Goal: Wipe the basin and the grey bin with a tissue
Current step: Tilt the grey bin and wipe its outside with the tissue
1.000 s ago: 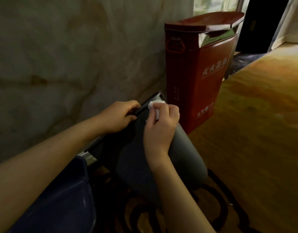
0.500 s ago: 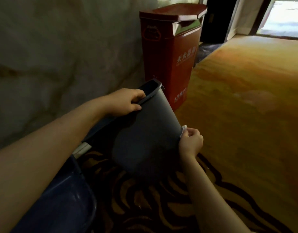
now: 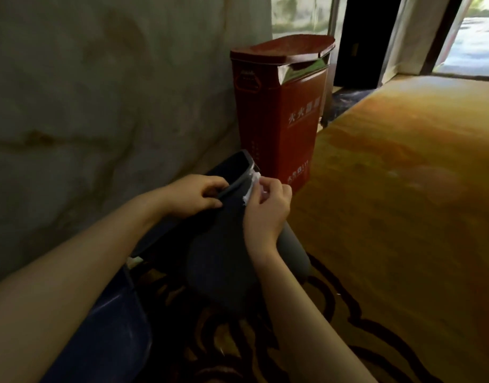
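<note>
Right hand (image 3: 267,214) pinches the tissue (image 3: 251,186) against the bin (image 3: 224,261), just below the rim, evidently wiping the outer wall. Left hand (image 3: 195,196) is closed on the rim, holding the bin tilted off the carpet (image 3: 403,217) so the wall faces up. The basin (image 3: 99,333) sits at lower left beside the bin. A red box (image 3: 282,114) stands behind.

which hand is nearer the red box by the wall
Right. The right hand, pinching the tissue, sits just short of the red box; the left hand grips the grey bin rim farther back.
</note>
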Demonstrator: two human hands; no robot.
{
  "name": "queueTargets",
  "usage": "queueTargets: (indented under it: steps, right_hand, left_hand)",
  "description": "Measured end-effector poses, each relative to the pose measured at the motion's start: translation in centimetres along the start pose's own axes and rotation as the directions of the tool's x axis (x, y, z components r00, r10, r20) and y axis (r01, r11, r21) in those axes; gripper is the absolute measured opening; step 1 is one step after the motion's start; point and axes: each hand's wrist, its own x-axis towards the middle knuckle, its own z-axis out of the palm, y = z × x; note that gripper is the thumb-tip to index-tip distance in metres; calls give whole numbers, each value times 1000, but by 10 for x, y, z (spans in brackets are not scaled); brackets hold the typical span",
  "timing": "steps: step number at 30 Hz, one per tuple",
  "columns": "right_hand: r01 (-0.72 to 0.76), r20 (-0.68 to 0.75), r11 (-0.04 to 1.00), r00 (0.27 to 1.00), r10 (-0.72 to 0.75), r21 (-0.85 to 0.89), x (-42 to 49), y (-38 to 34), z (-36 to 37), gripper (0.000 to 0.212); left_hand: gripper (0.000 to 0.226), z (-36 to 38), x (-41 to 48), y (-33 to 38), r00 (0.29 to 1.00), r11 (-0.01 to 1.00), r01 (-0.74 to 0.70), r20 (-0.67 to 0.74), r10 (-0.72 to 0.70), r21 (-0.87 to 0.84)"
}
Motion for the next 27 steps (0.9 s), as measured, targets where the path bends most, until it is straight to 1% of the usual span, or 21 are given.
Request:
queueTargets:
  steps: [2, 4, 6, 7, 8, 9, 10, 11, 13, 14, 16, 17, 19, 21, 22, 25, 27]
  right_hand:
    - [-157, 57, 987, 986, 158, -16, 9, 21, -6, 12]
    - [-331, 122, 943, 935, 334, -46, 17, 45, -15, 12]
    - [-422, 144, 904, 893, 427, -67, 16, 63, -21, 13]
    - [-430, 126, 900, 891, 436, -74, 12, 68, -21, 14]
    - [-420, 101, 904, 899, 427, -83, 7, 71, -20, 14]
    - [-403, 84, 911, 908, 410, -89, 3, 70, -19, 14]
    - [-389, 78, 917, 915, 396, -87, -1, 69, -18, 14]
    - [-384, 82, 920, 917, 390, -80, -3, 67, -18, 13]
    - [-372, 98, 924, 920, 379, -86, -6, 64, -17, 12]
    - [-360, 109, 928, 923, 369, -96, -8, 62, -17, 12]
    - [-350, 129, 932, 924, 360, -93, -10, 61, -19, 13]
    - [-357, 135, 930, 921, 366, -88, -10, 61, -21, 12]
    - [-381, 144, 921, 909, 390, -84, -10, 60, -24, 12]
    - [-383, 170, 922, 906, 388, -64, -10, 52, -23, 12]
    - [-358, 199, 933, 912, 358, -38, -10, 45, -21, 12]
    - [-228, 287, 968, 939, 189, 109, -11, 16, -11, 11]
    - [-164, 269, 968, 957, 109, 189, -8, 1, -5, 12]
  left_hand:
    - [26, -2, -10, -7, 999, 997, 40, -17, -41, -72]
    - [27, -6, -21, -16, 994, 980, 107, -15, -111, -169]
    - [27, -10, -29, -22, 981, 961, 190, 1, -194, -203]
    - [28, -11, -32, -23, 970, 948, 239, 19, -241, -208]
    - [33, -11, -34, -22, 958, 930, 285, 38, -284, -233]
    - [43, -12, -35, -19, 947, 901, 319, 61, -316, -294]
    - [48, -14, -35, -15, 941, 854, 334, 92, -325, -400]
    - [45, -17, -33, -10, 943, 786, 325, 123, -308, -525]
    - [28, -23, -26, 5, 941, 625, 320, 164, -295, -712]
    - [26, -25, -20, 12, 926, 555, 345, 175, -336, -757]
    - [31, -25, -4, 21, 855, 466, 417, 162, -493, -780]
    - [31, -22, 3, 25, 812, 446, 450, 146, -566, -774]
    - [28, -15, 13, 35, 746, 435, 500, 117, -656, -749]
    - [27, -10, 20, 42, 719, 447, 532, 104, -687, -719]
    - [27, -8, 21, 45, 719, 454, 534, 100, -688, -713]
    - [29, -5, 22, 51, 738, 462, 504, 85, -670, -730]
    - [26, -6, 23, 51, 758, 488, 465, 47, -650, -739]
